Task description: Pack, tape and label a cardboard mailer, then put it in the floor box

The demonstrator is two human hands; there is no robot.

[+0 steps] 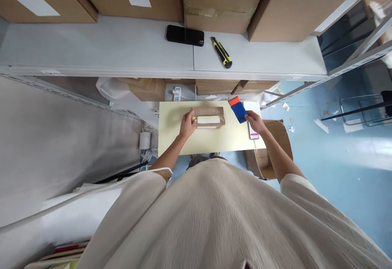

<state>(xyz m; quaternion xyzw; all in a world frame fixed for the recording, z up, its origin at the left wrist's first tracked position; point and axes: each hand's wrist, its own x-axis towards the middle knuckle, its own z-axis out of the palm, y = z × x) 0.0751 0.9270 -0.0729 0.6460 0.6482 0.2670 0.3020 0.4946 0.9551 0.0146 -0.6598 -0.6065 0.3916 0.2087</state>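
Observation:
On the pale yellow table [171,130] lies a small cardboard box [210,125] with its flap raised at the far side and something pale showing inside. My left hand [187,125] grips the box's left end, fingers closed on its edge. In my right hand [255,122] is a flat blue packet with an orange end [239,110], pinched at its lower right corner and held above the table's right part. Beneath that hand a phone with a lit screen [253,132] lies on the table, a cable running from its lower end.
Above the table, a grey shelf [122,44] carries a black phone [185,35], a yellow and black utility knife [221,52] and large cardboard boxes [223,3]. An open carton [280,136] stands on the floor at the table's right. A power strip [177,93] sits behind the table.

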